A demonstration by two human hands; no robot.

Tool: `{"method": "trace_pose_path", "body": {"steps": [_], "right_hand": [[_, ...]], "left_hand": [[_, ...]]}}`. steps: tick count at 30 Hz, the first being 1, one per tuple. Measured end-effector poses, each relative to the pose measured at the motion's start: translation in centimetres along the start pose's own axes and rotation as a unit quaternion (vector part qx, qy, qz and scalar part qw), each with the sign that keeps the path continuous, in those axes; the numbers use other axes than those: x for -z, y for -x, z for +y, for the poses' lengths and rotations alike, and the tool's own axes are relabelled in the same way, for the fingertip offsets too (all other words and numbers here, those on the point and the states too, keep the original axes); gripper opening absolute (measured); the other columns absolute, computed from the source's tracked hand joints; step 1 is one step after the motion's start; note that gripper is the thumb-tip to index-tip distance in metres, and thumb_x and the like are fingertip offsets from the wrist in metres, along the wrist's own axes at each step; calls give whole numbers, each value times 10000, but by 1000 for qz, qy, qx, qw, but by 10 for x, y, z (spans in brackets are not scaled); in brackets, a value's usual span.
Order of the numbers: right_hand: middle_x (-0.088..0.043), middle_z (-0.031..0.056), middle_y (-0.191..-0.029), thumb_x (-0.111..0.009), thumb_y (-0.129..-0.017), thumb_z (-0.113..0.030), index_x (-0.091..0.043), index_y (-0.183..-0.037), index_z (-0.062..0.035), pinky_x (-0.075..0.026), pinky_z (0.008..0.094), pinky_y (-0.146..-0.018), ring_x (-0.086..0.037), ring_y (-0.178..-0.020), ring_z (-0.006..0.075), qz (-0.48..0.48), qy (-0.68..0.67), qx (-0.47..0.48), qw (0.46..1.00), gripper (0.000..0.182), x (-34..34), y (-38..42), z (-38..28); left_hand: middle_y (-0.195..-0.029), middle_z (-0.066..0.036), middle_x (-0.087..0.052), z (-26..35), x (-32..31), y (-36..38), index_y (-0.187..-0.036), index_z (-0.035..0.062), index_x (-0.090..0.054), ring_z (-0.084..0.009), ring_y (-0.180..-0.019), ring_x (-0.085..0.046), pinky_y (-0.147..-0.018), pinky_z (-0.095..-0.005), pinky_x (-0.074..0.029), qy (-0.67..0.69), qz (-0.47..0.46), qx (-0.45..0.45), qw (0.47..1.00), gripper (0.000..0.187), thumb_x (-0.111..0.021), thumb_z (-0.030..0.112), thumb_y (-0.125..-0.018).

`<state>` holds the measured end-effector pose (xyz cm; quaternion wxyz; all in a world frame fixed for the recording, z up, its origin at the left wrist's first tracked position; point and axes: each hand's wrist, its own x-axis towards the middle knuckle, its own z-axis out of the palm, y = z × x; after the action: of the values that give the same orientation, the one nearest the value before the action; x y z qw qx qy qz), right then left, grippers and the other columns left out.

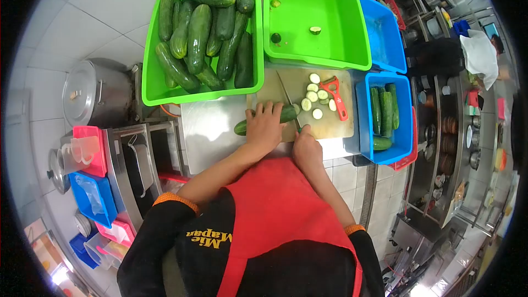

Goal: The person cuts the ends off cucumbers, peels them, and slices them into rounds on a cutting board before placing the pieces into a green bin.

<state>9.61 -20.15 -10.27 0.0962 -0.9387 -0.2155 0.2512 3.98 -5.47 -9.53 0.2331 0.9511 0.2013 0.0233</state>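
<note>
My left hand (pixel 264 127) is wrapped over a dark green cucumber (pixel 240 127), holding it down at the left part of the cutting board (pixel 344 126). In my right hand (pixel 307 146) is the handle of a knife (pixel 286 89); its long blade points away from me across the cucumber's right end. Several pale round cucumber slices (pixel 317 114) lie right of the blade. Among them rests a red peeler (pixel 340 104).
Behind the board stand a green bin (pixel 148 85) heaped with cucumbers (pixel 199 38) and another green bin (pixel 324 8) with a few end pieces. At right, a blue bin (pixel 406 118) holds several cucumbers (pixel 386 113). A large metal pot (pixel 91 96) is at far left.
</note>
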Motion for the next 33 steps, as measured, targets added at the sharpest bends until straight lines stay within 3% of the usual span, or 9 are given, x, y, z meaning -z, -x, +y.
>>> {"method": "trace_pose_path", "body": {"steps": [4,9,10,12,13,15,21,25,33], "right_hand": [[-686,303,-864,-465,-1023,-280,-441,-1087,1,-534,566,-732,-680,-830,490,-2,-26,-12,1000,290,8,1,-2],[-674,318,-880,-467,-1019,-300,-497,-1066,8,-501,587,-788,-658,-862,505,-9,-43,26,999,313,8,-4,18],[-674,318,-880,-467,-1019,-300,-497,-1066,8,-501,587,-788,-658,-862,505,-8,-47,24,999,313,8,-3,20],[-665,327,-866,-477,-1018,-288,-501,-1065,12,-495,596,-760,-643,-843,523,15,-86,51,995,304,11,1,19],[-665,327,-866,-477,-1018,-288,-501,-1065,12,-495,596,-760,-643,-843,523,17,-89,50,995,304,10,-2,20],[-655,337,-840,-485,-1016,-271,-499,-1055,9,-493,601,-742,-634,-832,534,6,-106,59,993,283,7,-7,22],[-644,324,-775,-517,-1007,-225,-468,-991,26,-497,592,-678,-635,-764,519,71,-50,29,996,257,38,20,12],[-670,310,-783,-493,-1018,-257,-448,-1010,4,-513,594,-663,-662,-737,509,-26,6,13,1000,265,63,66,11],[-674,287,-757,-490,-1019,-247,-427,-1029,5,-536,569,-644,-671,-703,488,-66,20,-2,998,261,63,73,8]], "left_hand": [[-1226,-142,-581,10,37,2,-1236,71,-544,-350,-1149,-517,-953,-497,-414,200,33,-58,977,497,-772,159,-803],[-1203,-133,-586,-10,57,33,-1137,83,-549,-358,-1131,-534,-989,-433,-446,540,81,-43,837,482,-769,-22,-721],[-1203,-133,-586,-25,49,41,-1137,83,-549,-358,-1131,-534,-989,-433,-446,537,78,-45,839,482,-769,-22,-721],[-1237,-127,-565,-49,33,50,-1195,92,-564,-346,-1166,-524,-1010,-445,-421,260,34,-3,965,494,-776,57,-750],[-1237,-127,-565,-51,31,49,-1195,92,-564,-346,-1166,-524,-1010,-445,-421,257,32,-6,966,494,-776,57,-750],[-1255,-104,-577,-39,31,46,-1272,106,-557,-320,-1167,-518,-1003,-457,-394,27,50,-128,990,550,-780,193,-777],[-1183,-100,-575,-12,7,20,-1370,114,-519,-313,-1094,-531,-908,-496,-402,-38,-5,-79,996,595,-737,245,-832],[-1189,-114,-576,-5,8,21,-1355,101,-523,-325,-1100,-542,-900,-494,-403,-58,-30,-43,997,567,-727,240,-844],[-1174,-118,-586,-5,5,21,-1335,91,-542,-335,-1104,-548,-916,-516,-400,-52,-29,-27,998,537,-716,235,-848]]}}
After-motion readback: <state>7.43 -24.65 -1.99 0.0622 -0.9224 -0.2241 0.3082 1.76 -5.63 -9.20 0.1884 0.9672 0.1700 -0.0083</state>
